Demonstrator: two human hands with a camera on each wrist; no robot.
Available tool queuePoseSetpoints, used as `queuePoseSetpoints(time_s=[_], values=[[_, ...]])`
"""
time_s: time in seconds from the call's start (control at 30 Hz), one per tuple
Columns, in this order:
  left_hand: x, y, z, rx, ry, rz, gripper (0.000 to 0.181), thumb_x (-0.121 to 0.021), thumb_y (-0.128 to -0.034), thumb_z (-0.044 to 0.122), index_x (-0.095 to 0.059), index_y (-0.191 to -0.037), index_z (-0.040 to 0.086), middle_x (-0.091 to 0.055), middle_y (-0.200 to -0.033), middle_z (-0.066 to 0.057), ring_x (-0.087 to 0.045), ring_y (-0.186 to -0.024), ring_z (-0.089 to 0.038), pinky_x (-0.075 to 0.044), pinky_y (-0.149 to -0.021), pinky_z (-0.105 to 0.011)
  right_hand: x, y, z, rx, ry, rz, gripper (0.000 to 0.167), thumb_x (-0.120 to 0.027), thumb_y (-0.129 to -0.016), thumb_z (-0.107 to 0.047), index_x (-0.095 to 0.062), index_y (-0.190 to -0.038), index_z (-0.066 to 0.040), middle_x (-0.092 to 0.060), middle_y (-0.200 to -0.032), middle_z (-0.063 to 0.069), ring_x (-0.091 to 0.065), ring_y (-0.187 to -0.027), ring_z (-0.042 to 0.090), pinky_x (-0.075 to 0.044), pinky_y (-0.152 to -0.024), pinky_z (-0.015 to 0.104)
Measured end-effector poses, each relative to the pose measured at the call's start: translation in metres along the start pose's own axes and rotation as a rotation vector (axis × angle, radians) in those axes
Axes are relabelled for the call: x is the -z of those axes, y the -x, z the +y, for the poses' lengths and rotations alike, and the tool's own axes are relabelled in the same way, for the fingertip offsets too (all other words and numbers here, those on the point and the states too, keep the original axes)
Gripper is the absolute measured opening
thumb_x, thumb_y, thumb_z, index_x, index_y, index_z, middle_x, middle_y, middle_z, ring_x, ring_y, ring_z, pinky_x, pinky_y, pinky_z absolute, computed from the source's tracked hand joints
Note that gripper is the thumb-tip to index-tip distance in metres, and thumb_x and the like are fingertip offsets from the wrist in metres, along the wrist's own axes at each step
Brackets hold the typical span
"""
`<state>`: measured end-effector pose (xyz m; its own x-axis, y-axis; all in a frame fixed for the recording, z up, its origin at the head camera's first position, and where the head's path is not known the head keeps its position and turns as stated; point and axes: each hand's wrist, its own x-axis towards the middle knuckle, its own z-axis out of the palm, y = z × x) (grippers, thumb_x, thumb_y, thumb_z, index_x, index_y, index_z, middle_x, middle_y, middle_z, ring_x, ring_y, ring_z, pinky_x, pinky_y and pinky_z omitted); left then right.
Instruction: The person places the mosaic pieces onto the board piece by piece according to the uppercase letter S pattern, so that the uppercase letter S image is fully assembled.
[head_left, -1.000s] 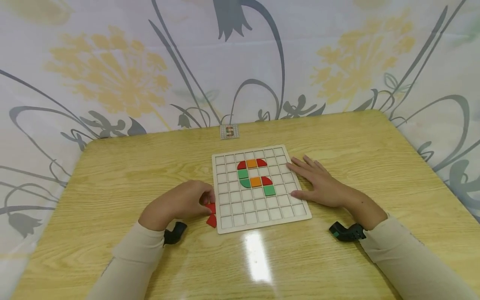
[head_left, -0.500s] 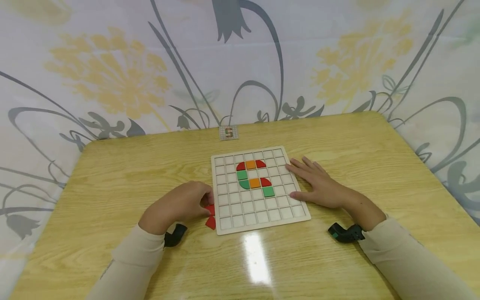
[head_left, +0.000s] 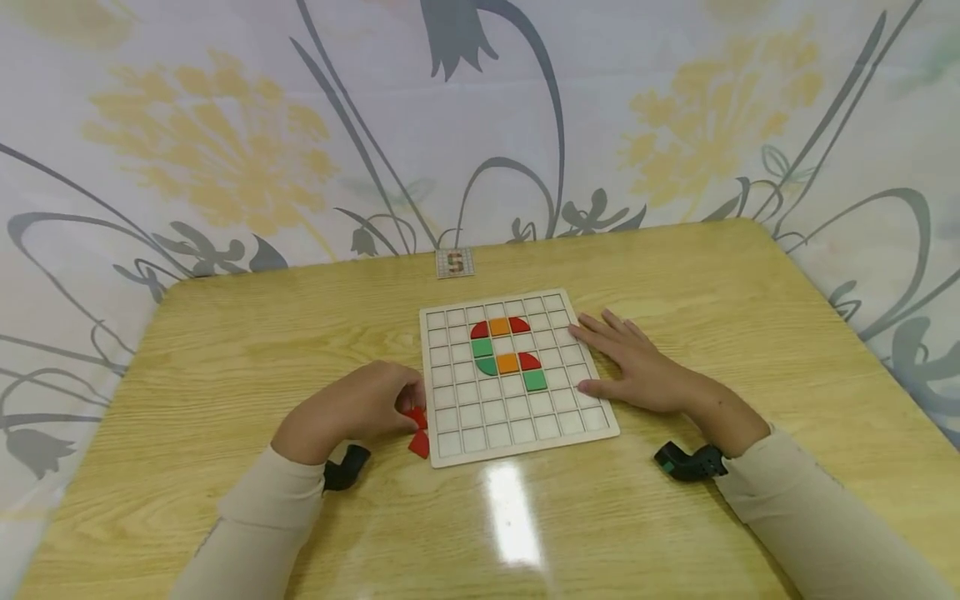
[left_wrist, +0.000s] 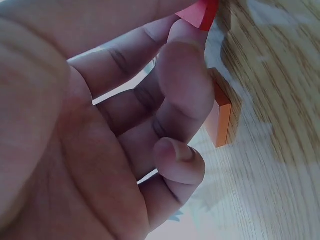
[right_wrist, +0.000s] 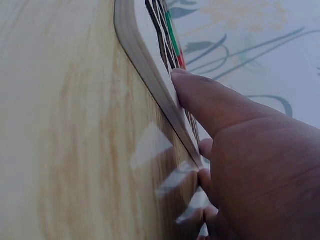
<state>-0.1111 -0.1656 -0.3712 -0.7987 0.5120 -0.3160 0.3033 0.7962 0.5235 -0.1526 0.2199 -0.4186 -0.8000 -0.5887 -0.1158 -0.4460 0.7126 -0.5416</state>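
Observation:
A square white grid board (head_left: 480, 415) lies on the table with red, orange and green tiles set in its cells. Along its left edge my left hand (head_left: 360, 404) pinches a red tile (head_left: 417, 417) between thumb and fingertips. The left wrist view shows that red tile (left_wrist: 202, 12) at the thumb's tip, the other fingers curled. A second red tile (head_left: 420, 444) lies just below it on the table. Beyond the fingers is an orange tile (left_wrist: 221, 117). My right hand (head_left: 637, 367) rests spread on the board's right edge, thumb (right_wrist: 200, 95) touching the rim.
A small card (head_left: 455, 263) printed with an S pattern lies at the back of the wooden table (head_left: 300, 325). Behind it hangs a flower-patterned cloth (head_left: 480, 125). Black wrist devices (head_left: 686, 462) sit under both wrists.
The red tile at my left fingertips has turned slightly. Both hands stay in place, and the head view has shifted a little.

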Motion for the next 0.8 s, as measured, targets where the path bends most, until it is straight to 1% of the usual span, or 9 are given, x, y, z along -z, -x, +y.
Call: queuePoseSetpoints(time_s=[0.07,0.13,0.2,0.3,0.4,0.5,0.63,0.73,0.8], values=[[-0.001,0.0,-0.001,-0.005,0.004,-0.002,0.017,-0.079,-0.0832,0.008,-0.064,-0.08,0.014,-0.056,-0.073,0.002,-0.05,-0.07,-0.012,-0.044,-0.066,-0.028,0.0,0.0,0.0,-0.002,0.0,-0.007,0.081,-0.064,-0.095,-0.048,-0.025,-0.16,-0.019,-0.013,-0.168,0.011,0.006,-0.155,0.04,0.003,-0.122,0.061],[-0.001,0.001,-0.003,0.003,0.005,-0.002,0.017,-0.078,-0.0846,0.009,-0.064,-0.078,0.016,-0.055,-0.072,0.003,-0.05,-0.069,-0.012,-0.043,-0.064,-0.027,-0.001,0.0,0.0,-0.007,0.002,-0.016,0.082,-0.064,-0.095,-0.048,-0.025,-0.16,-0.019,-0.012,-0.169,0.011,0.006,-0.155,0.04,0.003,-0.121,0.062],[0.0,0.0,-0.003,0.02,0.007,0.005,0.016,-0.076,-0.0866,0.01,-0.065,-0.079,0.018,-0.056,-0.073,0.004,-0.05,-0.069,-0.012,-0.043,-0.064,-0.027,-0.001,0.0,0.0,-0.007,0.0,-0.015,0.082,-0.064,-0.095,-0.049,-0.024,-0.16,-0.02,-0.012,-0.169,0.011,0.006,-0.155,0.04,0.003,-0.121,0.062],[0.003,0.0,-0.003,0.038,0.025,0.032,0.013,-0.074,-0.0893,0.012,-0.066,-0.082,0.017,-0.059,-0.077,0.003,-0.051,-0.071,-0.013,-0.045,-0.066,-0.028,0.001,0.0,-0.001,-0.002,-0.001,-0.004,0.081,-0.064,-0.095,-0.048,-0.025,-0.16,-0.02,-0.012,-0.169,0.011,0.006,-0.155,0.04,0.003,-0.122,0.061],[0.004,-0.001,-0.002,0.031,0.066,0.059,0.011,-0.074,-0.0906,0.012,-0.065,-0.084,0.015,-0.062,-0.081,0.003,-0.053,-0.074,-0.015,-0.047,-0.069,-0.029,0.001,0.0,-0.001,-0.001,-0.005,-0.002,0.081,-0.064,-0.095,-0.047,-0.025,-0.16,-0.018,-0.012,-0.168,0.011,0.006,-0.155,0.04,0.003,-0.122,0.061],[0.002,-0.002,0.001,0.014,0.108,0.08,0.009,-0.073,-0.0919,0.015,-0.066,-0.087,0.015,-0.063,-0.083,0.003,-0.055,-0.073,-0.014,-0.048,-0.067,-0.028,-0.001,0.0,-0.001,-0.003,-0.005,-0.011,0.082,-0.064,-0.095,-0.048,-0.025,-0.16,-0.018,-0.012,-0.168,0.011,0.006,-0.155,0.04,0.003,-0.121,0.062],[0.0,-0.006,0.011,-0.02,0.123,0.132,0.005,-0.07,-0.0944,0.019,-0.067,-0.092,0.017,-0.065,-0.085,0.005,-0.057,-0.072,-0.012,-0.05,-0.065,-0.028,-0.001,0.0,-0.001,-0.002,0.001,-0.011,0.082,-0.064,-0.095,-0.049,-0.025,-0.16,-0.019,-0.012,-0.169,0.011,0.006,-0.155,0.04,0.004,-0.121,0.062],[0.0,-0.011,0.023,-0.044,0.082,0.189,0.005,-0.07,-0.0945,0.022,-0.067,-0.096,0.018,-0.066,-0.089,0.007,-0.056,-0.073,-0.011,-0.05,-0.066,-0.027,0.001,0.0,0.0,-0.002,0.004,-0.004,0.082,-0.064,-0.095,-0.049,-0.024,-0.16,-0.019,-0.012,-0.169,0.01,0.006,-0.155,0.039,0.004,-0.122,0.061],[0.0,-0.014,0.031,-0.054,0.053,0.216,0.006,-0.071,-0.0943,0.022,-0.067,-0.099,0.019,-0.067,-0.091,0.008,-0.055,-0.072,-0.011,-0.049,-0.065,-0.027,0.002,-0.001,0.0,-0.001,0.01,-0.001,0.082,-0.064,-0.095,-0.049,-0.024,-0.16,-0.02,-0.012,-0.169,0.01,0.006,-0.155,0.039,0.004,-0.122,0.061]])
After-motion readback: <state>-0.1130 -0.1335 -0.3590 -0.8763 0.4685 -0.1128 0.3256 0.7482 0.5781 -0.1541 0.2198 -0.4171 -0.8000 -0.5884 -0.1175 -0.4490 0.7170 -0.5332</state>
